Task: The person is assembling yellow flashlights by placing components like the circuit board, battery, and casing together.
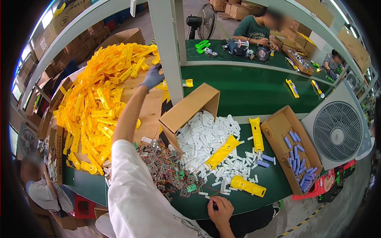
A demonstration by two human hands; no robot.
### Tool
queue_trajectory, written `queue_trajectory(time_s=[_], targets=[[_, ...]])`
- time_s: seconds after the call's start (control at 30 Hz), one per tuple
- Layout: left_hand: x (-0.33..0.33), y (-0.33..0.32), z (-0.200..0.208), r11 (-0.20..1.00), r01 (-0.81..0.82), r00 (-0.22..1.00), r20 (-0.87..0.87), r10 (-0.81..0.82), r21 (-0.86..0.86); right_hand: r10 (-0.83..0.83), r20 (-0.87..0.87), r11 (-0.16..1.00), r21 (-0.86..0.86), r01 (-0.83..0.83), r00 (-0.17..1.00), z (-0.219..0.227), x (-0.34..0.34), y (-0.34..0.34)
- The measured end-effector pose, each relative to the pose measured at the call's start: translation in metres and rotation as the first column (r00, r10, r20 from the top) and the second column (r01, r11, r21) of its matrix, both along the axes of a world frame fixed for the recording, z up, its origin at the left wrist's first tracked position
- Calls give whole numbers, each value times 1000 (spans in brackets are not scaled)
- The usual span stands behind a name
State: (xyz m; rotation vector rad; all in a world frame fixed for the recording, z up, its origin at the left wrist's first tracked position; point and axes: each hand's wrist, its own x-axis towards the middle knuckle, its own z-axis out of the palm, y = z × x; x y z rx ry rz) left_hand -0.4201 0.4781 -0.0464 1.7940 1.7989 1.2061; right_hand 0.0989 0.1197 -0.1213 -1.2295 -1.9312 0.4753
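Note:
My left hand (152,77), in a grey glove, reaches far forward beside the grey metal post. Its fingers are too bunched and partly covered to read; a yellow plastic casing (162,86) lies just by it. To its left rises a large heap of yellow casings (97,99) on a wooden board. My bare right hand (220,211) rests at the table's near edge, fingers curled in. Thin wires and a small white piece (204,194) are by its fingertips; what it grips is unclear. Three yellow casings (248,186) lie in front of it, among white parts.
Small wired circuit boards (168,168) pile up mid-table. A tipped carton (190,111) spills white plastic covers (202,131). Another carton (274,127) holds blue cylindrical cells, beside a box fan (337,127). Across the green belt (246,85), a person (254,31) works with both hands.

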Motion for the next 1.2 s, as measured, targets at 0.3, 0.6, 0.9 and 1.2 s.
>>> queue_trajectory(time_s=[0.3,0.6,0.9,1.2], targets=[[68,-161,115,819,-299,936,-15,351,489,-203,-830,670,-504,-545,519,8,35,6],[226,-318,122,875,121,847,-508,155,469,624,-407,765,491,-416,667,235,88,28],[435,-262,12,822,555,645,-557,-524,-130,689,-434,651,722,-233,580,222,96,-22],[470,-267,-20,795,549,475,-685,-552,-260,482,-406,658,753,-16,777,142,207,-53]])
